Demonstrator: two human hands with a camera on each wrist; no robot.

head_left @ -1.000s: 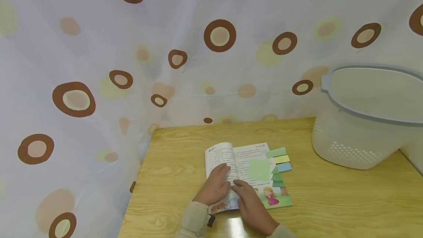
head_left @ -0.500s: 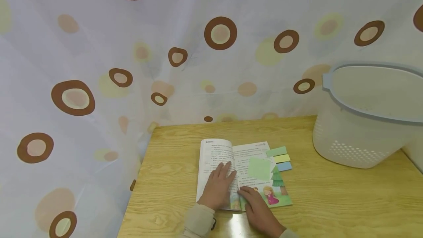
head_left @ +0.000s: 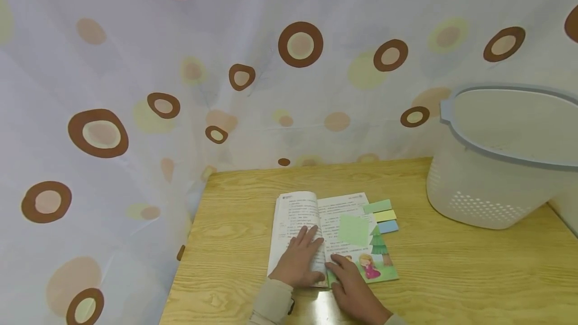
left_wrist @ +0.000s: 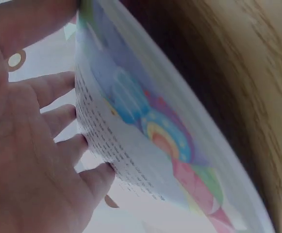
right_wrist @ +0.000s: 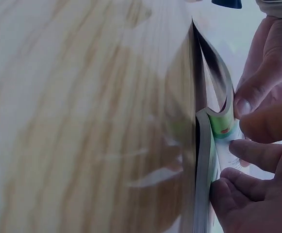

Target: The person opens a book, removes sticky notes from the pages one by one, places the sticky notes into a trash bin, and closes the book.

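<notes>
An open book (head_left: 300, 209) with printed text lies on the wooden table, colour pictures along its lower edge. My left hand (head_left: 295, 260) rests with spread fingers on the left page, its thumb toward the spine. In the left wrist view, the fingertips of that hand (left_wrist: 34, 160) touch the page, which curves up off the table. On the lower part of the right page, close to the spine, my right hand (head_left: 354, 287) presses with relaxed fingers. The right wrist view shows a gap under the arched left pages. A square green sticky note (head_left: 354, 230) lies on the right page.
Green (head_left: 377, 206), yellow (head_left: 385, 216) and blue (head_left: 388, 226) paper tabs stick out past the book's right edge. At the back right of the table (head_left: 235, 224) stands a white laundry basket (head_left: 478, 184) with a blue-grey rim. A patterned curtain (head_left: 257, 114) hangs behind and at left.
The left pages have spread out flatter to the left. My left hand has moved down the page and its fingers have fanned out; my right hand has shifted slightly down and right.
</notes>
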